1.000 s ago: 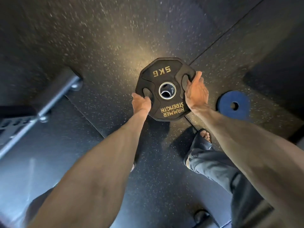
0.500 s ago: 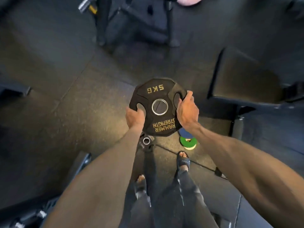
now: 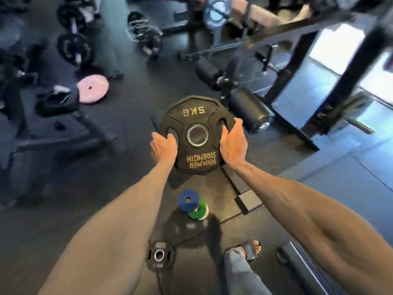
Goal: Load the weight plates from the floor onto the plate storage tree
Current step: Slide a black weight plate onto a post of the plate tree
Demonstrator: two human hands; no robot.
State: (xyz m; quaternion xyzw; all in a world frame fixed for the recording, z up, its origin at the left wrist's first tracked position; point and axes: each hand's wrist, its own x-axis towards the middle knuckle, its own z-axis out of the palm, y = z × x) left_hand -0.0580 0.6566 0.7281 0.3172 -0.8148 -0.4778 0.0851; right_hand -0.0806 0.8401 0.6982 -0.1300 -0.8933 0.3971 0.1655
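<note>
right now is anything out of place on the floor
Yes, loose plates: a blue plate overlapping a green plate, a small black plate by the foot, a pink plate farther left.

Both bare arms reach forward and slightly down, forearms converging. Left hand (image 3: 162,145): back toward the camera, thumb tucked into the left grip slot of the 5 kg weight plate (image 3: 197,162). Right hand (image 3: 233,144): thumb hooked in the right slot, fingers laid along the rim (tips hidden behind it). The plate is held off the floor between the two hands.
</note>
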